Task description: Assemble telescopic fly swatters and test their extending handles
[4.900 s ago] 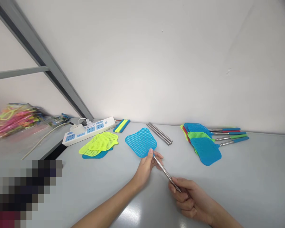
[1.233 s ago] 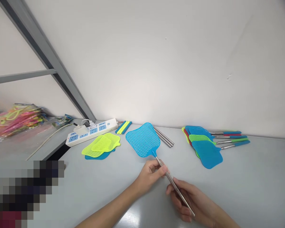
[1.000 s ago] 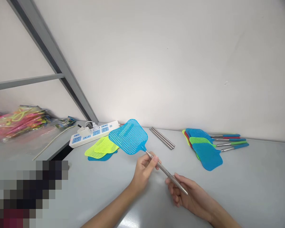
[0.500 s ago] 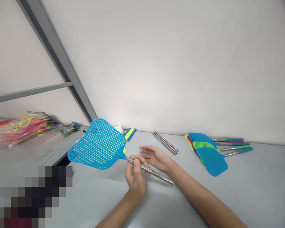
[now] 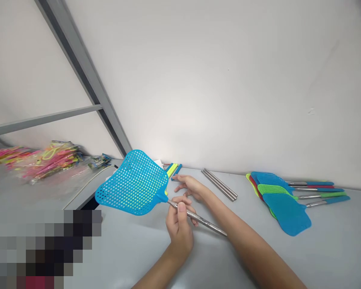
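My left hand (image 5: 180,224) is closed round the metal rod of a blue fly swatter (image 5: 135,184). The swatter's perforated head points to the left, and its bare rod slants down to the right. Behind it, my right hand (image 5: 191,186) has its fingers spread and holds nothing. Its fingertips are at the near end of a blue handle sleeve (image 5: 177,171); whether they touch it I cannot tell. Yellow-green sleeves (image 5: 172,170) lie just left of that one, partly hidden by the swatter's head.
Several metal rods (image 5: 219,184) lie by the wall. On the right is a fanned pile of fly swatters (image 5: 289,212) with coloured handles. Bagged pink and yellow items (image 5: 54,160), a white cable (image 5: 88,182) and a grey metal frame (image 5: 99,88) are on the left.
My right hand has moved forward and left to the coloured sleeves. My left hand still grips the swatter in much the same pose. The whole view has shifted somewhat.
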Demonstrator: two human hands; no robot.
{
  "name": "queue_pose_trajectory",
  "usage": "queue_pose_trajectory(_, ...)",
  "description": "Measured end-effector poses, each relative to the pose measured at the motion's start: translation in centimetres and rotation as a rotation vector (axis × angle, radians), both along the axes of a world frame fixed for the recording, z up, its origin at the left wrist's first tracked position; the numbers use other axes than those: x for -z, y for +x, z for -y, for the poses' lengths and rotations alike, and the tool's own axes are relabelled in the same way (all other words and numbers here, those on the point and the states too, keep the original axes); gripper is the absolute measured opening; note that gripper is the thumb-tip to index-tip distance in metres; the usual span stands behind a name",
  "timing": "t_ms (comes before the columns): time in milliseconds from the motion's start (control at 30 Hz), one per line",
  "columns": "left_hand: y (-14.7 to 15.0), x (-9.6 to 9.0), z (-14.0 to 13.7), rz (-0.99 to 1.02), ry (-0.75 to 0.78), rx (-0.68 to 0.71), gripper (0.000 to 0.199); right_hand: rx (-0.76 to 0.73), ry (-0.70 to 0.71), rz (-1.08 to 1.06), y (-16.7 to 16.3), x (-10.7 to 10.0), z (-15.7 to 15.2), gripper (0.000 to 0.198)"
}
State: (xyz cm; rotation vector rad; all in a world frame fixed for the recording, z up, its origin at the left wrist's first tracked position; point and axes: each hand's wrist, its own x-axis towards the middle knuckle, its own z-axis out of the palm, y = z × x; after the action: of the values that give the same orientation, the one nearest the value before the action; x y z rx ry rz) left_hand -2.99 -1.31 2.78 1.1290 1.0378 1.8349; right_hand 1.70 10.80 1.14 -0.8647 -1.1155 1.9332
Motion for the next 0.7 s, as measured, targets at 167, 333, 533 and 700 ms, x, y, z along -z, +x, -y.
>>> queue_pose_trajectory(167,0.1,-0.4,0.0,0.022,-0.026,-0.013,0.025,0.286,0.019,0.138,1.4,1.5,0.3,0.026)
queue_pose_trajectory(333,0.3,-0.2,0.0,0.043,-0.078,0.041,0.025,0.251,0.094,0.151,1.9,1.2,-0.1,0.027)
queue_pose_trajectory(533,0.4,-0.3,-0.3,0.047,-0.132,0.046,0.025,0.140,0.168,0.209,2.3,1.2,0.0,0.027)
queue_pose_trajectory(700,0.4,-0.4,-0.2,0.051,-0.168,0.050,0.025,0.080,0.167,0.353,4.6,1.4,0.7,0.032)
